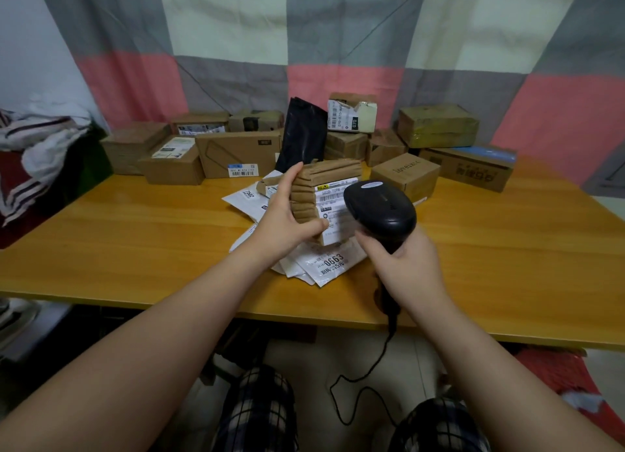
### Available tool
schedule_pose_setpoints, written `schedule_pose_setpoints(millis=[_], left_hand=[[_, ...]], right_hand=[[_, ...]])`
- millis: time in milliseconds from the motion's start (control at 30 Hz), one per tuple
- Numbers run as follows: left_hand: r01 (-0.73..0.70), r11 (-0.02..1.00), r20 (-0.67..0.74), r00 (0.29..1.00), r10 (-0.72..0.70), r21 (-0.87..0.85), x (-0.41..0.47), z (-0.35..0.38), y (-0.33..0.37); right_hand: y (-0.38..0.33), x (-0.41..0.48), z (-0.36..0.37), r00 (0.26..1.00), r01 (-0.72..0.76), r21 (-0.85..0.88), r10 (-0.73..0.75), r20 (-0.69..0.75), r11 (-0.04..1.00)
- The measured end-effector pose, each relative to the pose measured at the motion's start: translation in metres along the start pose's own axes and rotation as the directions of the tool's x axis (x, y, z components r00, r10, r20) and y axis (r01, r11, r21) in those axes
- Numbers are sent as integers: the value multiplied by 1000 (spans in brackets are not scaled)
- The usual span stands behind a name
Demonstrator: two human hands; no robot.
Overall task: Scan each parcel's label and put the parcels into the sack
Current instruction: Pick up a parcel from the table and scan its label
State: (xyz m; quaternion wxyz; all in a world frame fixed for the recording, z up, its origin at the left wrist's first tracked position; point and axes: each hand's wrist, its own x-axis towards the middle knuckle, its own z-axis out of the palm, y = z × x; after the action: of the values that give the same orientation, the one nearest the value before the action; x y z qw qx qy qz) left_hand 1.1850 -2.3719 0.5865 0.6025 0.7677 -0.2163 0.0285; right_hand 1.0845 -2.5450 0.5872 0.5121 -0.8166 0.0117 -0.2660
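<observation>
Person's left hand [287,221] grips 1 brown taped parcel [324,181] upright over table [135,235] centre, label [333,211] facing 3 o'clock; right hand [406,258] wrapped round scanner [380,208] handle, head just beside label. Person should square label to scanner window, keep thumb [318,226] off barcode [333,198], hold both steady

Black scanner [380,209] head masks the right part of the label [329,211] on the brown parcel [321,184]; the print that shows is too small to read. The right hand [402,258], its edge slightly blurred, wraps most of the scanner's handle from sight. The left hand [284,214] covers the parcel's left side. White mailers [324,262] lie partly buried under parcel and hands. A black bag [302,135] screens part of the boxes [236,154] behind; striped cloth [37,154] is cut off at the left edge
</observation>
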Motion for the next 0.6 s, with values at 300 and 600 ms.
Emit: schedule_pose_setpoints(millis=[300,600], left_hand=[[65,994,-12,998,-64,87,2,-9,-20],[90,994,4,996,-90,70,5,-7,-20]], right_hand=[[11,-18,-12,993,-94,-30,96,70,995],[8,-22,-12,992,-94,4,94,82,996]])
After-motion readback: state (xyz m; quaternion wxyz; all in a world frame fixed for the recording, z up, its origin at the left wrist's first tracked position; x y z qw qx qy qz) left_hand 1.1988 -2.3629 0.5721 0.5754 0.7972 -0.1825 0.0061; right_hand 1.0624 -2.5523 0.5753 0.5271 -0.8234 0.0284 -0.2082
